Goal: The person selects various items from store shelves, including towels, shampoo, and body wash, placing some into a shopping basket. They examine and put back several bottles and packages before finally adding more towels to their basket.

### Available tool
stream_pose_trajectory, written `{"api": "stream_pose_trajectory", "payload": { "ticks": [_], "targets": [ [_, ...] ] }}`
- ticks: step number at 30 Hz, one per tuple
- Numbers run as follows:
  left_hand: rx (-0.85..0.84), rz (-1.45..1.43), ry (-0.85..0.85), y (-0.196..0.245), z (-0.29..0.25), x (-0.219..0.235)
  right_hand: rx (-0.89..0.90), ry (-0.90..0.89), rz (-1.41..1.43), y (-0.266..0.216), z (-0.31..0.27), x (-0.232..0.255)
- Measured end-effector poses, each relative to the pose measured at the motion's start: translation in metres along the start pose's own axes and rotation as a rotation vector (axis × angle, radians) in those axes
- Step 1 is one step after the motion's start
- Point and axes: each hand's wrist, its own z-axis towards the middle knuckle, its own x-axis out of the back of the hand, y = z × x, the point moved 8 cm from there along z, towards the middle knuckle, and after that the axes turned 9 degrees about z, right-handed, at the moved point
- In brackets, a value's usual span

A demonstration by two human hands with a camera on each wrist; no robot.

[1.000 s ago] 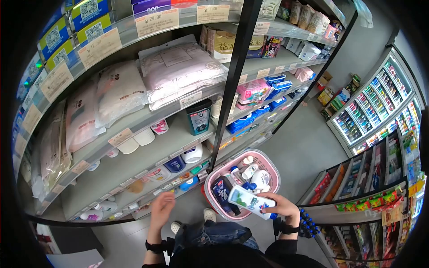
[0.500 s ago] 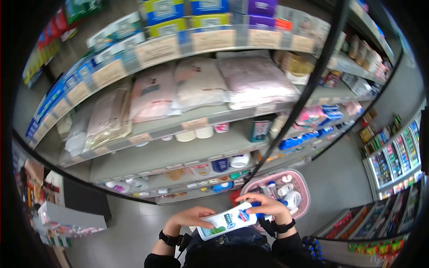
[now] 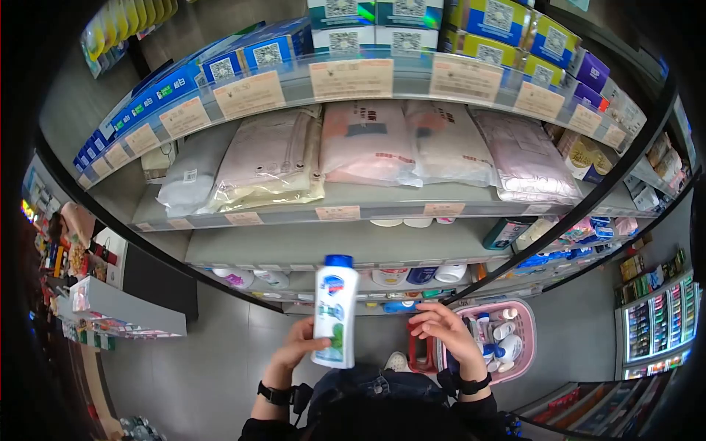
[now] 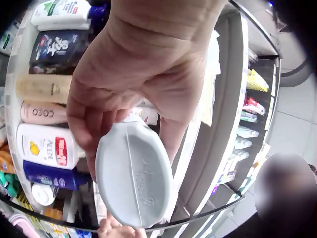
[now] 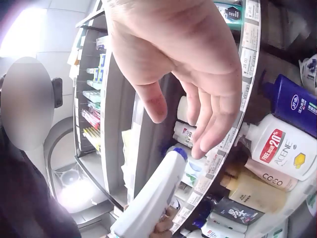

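Observation:
My left hand (image 3: 296, 344) grips a white body wash bottle (image 3: 336, 312) near its base, thumb across the front. It stands upright, blue cap on top, with a blue and red logo and green leaves on its label. In the left wrist view the bottle's grey-white underside (image 4: 133, 173) faces the camera. My right hand (image 3: 452, 334) is apart from the bottle, fingers loosely spread and holding nothing. It hovers by the near side of a pink basket (image 3: 528, 323), which contains several bottles (image 3: 509, 345). The right wrist view has the bottle's cap (image 5: 177, 157) below the right hand's fingers.
Ahead, shelves carry bagged textiles (image 3: 368, 147), boxes (image 3: 268, 55) and price tags. Bottles (image 3: 423, 275) line the lower shelves. A black post (image 3: 559, 217) rises at the right. A red handle (image 3: 421, 349) is beside the basket. To the left is a grey-white display stand (image 3: 132, 309).
The bottle went from my right hand over the basket, through both hands, to my left hand alone, and now stands upright. The right hand let go. The head view swung left.

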Motion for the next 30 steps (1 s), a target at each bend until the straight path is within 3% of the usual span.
{"api": "stream_pose_trajectory", "payload": {
  "ticks": [6,11,20,22,24,26,28,30],
  "targets": [
    [-0.276,0.126,0.378,0.073,0.003,0.088,0.019,0.122,0.026,0.014,-0.002,0.007],
    [-0.391,0.249,0.515,0.119,0.025,0.133,0.038,0.219,0.059,0.029,-0.005,0.008],
    [-0.47,0.344,0.539,0.115,0.075,0.194,0.084,0.399,0.087,0.035,-0.019,0.019],
    [-0.125,0.831,0.799,0.112,0.074,0.217,0.081,0.436,0.089,0.04,-0.024,0.022],
    [-0.127,0.833,0.755,0.112,0.085,0.228,0.1,0.46,0.119,0.044,-0.027,0.027],
    [-0.412,0.702,0.667,0.112,0.1,0.24,0.102,0.482,0.122,0.045,-0.03,0.03],
    [-0.348,0.795,0.642,0.096,0.117,0.275,0.105,0.504,0.111,0.045,-0.034,0.033],
    [-0.379,1.146,0.655,0.084,0.134,0.299,0.115,0.531,0.103,0.048,-0.038,0.04]
  ]
}}
